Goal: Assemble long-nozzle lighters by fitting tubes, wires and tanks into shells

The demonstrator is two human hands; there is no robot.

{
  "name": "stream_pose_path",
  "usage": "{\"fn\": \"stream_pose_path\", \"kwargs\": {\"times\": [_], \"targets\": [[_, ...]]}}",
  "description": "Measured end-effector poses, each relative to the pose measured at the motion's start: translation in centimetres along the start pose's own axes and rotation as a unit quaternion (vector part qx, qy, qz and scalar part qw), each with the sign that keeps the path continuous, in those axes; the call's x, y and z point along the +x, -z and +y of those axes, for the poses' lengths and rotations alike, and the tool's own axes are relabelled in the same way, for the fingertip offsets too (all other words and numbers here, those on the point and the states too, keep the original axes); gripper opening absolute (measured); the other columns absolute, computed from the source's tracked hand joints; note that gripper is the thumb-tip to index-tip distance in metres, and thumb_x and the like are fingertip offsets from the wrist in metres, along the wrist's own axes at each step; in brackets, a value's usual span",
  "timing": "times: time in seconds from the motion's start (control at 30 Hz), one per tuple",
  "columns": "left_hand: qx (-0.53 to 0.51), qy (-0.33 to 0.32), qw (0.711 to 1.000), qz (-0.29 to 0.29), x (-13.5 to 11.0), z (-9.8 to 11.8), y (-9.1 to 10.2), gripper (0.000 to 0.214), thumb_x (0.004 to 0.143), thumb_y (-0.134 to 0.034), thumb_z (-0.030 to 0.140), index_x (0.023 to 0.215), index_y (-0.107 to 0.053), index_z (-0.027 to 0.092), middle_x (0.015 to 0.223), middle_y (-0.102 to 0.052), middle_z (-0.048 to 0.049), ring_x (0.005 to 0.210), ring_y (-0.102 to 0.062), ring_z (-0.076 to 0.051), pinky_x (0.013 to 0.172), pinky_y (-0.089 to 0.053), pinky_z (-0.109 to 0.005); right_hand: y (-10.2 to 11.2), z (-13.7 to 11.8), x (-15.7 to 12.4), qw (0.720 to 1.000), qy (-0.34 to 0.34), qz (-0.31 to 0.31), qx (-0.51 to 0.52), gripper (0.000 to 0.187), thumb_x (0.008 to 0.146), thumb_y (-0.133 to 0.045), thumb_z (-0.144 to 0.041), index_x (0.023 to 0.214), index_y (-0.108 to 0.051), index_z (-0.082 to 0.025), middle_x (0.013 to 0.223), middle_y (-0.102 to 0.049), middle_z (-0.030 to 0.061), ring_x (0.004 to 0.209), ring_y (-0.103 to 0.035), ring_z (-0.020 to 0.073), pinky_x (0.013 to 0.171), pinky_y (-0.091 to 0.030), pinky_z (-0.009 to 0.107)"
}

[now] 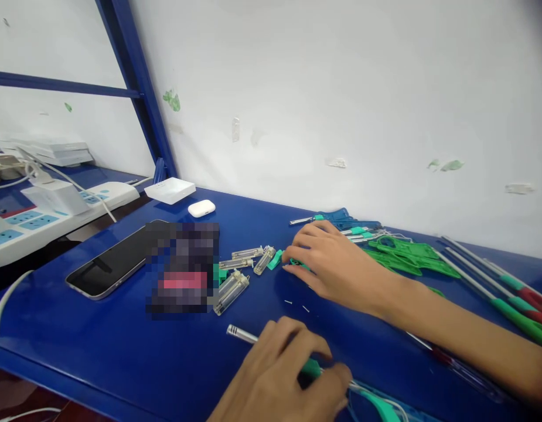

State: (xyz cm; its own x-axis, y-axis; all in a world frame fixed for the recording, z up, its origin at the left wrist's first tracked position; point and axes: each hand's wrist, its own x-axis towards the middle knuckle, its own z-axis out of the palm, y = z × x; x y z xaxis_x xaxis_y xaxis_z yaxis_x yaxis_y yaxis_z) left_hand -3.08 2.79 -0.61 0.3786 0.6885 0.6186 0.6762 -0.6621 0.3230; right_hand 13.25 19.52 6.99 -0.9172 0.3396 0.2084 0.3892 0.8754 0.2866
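At the bottom, my left hand [292, 375] is closed round a long-reach lighter [242, 334]. Its slotted silver tube sticks out to the left; a teal part and a thin white tube show by the fingers. My right hand [336, 266] is lowered to the table, fingers curled over small green bits mostly hidden beneath them. Just left of those fingertips lie a loose teal piece [275, 259] and several clear lighter fuel tanks [232, 291]. Behind my right hand are blue lighter handles [341, 218] and green lighter handles [400, 255].
A phone [116, 261] and a blurred dark packet [183, 264] lie left on the blue table [121, 351]. Beyond are a white earbud case [201, 208], a white box lid [170, 190] and a power strip [108, 196]. Lighters with red and green handles [521, 308] lie right.
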Motion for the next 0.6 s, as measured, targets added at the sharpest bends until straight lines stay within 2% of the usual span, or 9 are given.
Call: {"fn": "stream_pose_path", "kwargs": {"times": [0.1,0.13,0.17,0.2,0.33,0.6], "targets": [[0.045,0.043,0.997,0.050,-0.4,-1.0,2.0,0.037,0.113,-0.055,0.000,0.134,-0.071,0.025,0.116,-0.081,-0.0038,0.103,-0.072,-0.022,0.091,-0.063,-0.034,-0.4,0.3,-0.7,1.000,-0.007,-0.007,-0.016,0.012,0.111,-0.080,-0.031,0.114,-0.078,-0.019,0.107,-0.079,0.0017,0.103,-0.079,0.0231,0.098,-0.067,0.047],[0.074,0.069,0.992,0.080,-0.7,-1.5,2.8,0.040,0.111,-0.054,-0.003,0.136,-0.070,0.024,0.119,-0.079,-0.0061,0.109,-0.071,-0.023,0.097,-0.062,-0.037,-0.6,0.3,-0.9,1.000,-0.007,-0.008,-0.022,0.012,0.111,-0.081,-0.030,0.115,-0.078,-0.019,0.107,-0.079,0.0016,0.102,-0.079,0.0225,0.097,-0.067,0.046],[0.139,0.101,0.980,0.100,-1.0,-2.0,3.6,0.039,0.112,-0.057,-0.002,0.137,-0.070,0.025,0.124,-0.079,-0.0064,0.114,-0.071,-0.024,0.099,-0.062,-0.037,-0.8,0.2,-0.9,1.000,-0.006,-0.007,-0.026,0.013,0.111,-0.081,-0.031,0.115,-0.078,-0.019,0.107,-0.079,0.0016,0.101,-0.078,0.0223,0.096,-0.068,0.046],[0.191,0.106,0.969,0.114,-1.4,-2.5,4.3,0.033,0.114,-0.059,0.003,0.134,-0.071,0.026,0.122,-0.079,-0.0056,0.114,-0.070,-0.025,0.097,-0.062,-0.037,-1.0,0.1,-0.9,0.999,-0.005,-0.005,-0.031,0.014,0.111,-0.081,-0.031,0.116,-0.078,-0.019,0.107,-0.078,0.0017,0.101,-0.078,0.0223,0.096,-0.068,0.046],[0.286,0.155,0.944,0.066,-2.5,-3.6,5.9,0.021,0.116,-0.062,0.021,0.127,-0.077,0.027,0.118,-0.083,-0.0081,0.107,-0.072,-0.032,0.076,-0.063,-0.040,-1.8,-0.6,-0.6,0.999,0.004,0.010,-0.053,0.014,0.111,-0.081,-0.033,0.114,-0.077,-0.019,0.105,-0.078,0.0012,0.100,-0.078,0.0222,0.096,-0.068,0.046],[0.298,0.225,0.928,0.017,-2.7,-3.9,4.7,0.031,0.114,-0.057,0.022,0.119,-0.087,0.023,0.112,-0.085,-0.0113,0.097,-0.076,-0.029,0.059,-0.061,-0.028,-2.3,-0.4,-0.8,0.996,0.028,0.020,-0.079,0.012,0.108,-0.084,-0.027,0.106,-0.076,-0.019,0.099,-0.076,-0.0007,0.094,-0.077,0.0203,0.092,-0.068,0.043]]}}
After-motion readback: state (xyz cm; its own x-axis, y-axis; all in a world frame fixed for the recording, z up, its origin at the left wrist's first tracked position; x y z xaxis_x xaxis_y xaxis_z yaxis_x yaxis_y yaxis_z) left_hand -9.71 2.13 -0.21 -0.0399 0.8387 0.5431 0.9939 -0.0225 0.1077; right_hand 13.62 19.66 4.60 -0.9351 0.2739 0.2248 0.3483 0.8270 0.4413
